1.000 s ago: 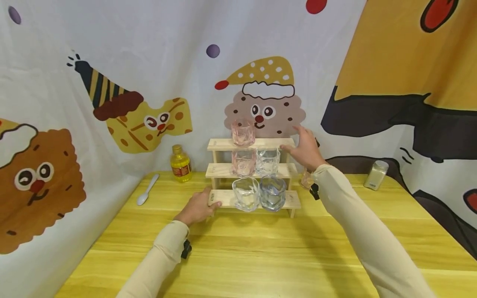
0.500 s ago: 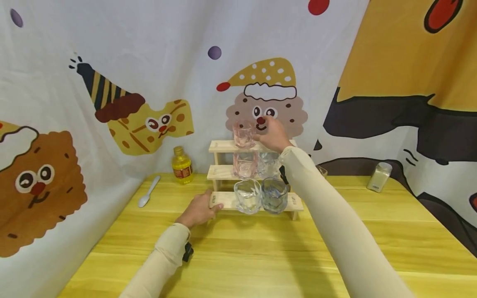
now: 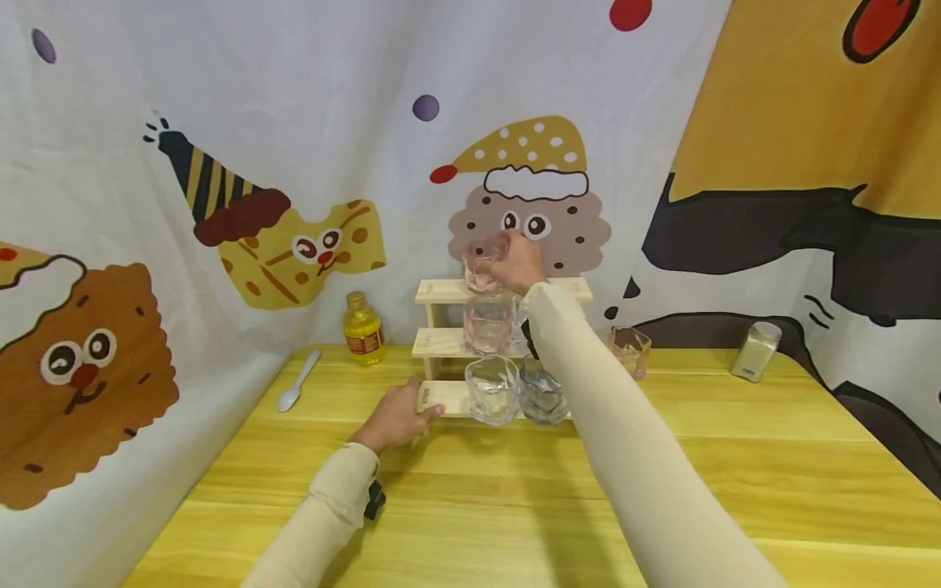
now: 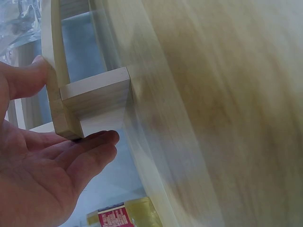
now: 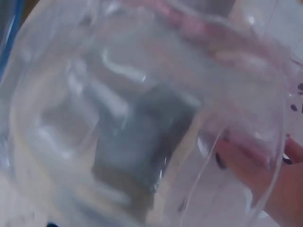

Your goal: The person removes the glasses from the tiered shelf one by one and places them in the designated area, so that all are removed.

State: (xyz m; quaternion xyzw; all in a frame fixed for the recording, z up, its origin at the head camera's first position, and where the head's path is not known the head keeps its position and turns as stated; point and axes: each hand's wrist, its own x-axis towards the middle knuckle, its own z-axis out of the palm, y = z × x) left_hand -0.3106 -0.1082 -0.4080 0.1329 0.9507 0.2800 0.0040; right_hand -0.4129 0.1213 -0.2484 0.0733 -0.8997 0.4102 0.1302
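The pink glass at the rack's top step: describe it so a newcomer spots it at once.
On the yellow table stands a three-step wooden rack. The pink glass is at its top step, with the right hand gripping it. Another pink glass is on the middle step and a third right of the rack; only this one is up top.

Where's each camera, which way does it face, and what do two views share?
Head: on the head, facing forward and down at the wooden rack; left hand, right hand and sleeves show.
Left wrist: on that wrist, facing the rack's end and table; left hand shows.
Right wrist: on that wrist, facing a blurred glass close up; part of the right hand shows.
Shared by head and left wrist: yellow bottle, and left hand gripping the rack.
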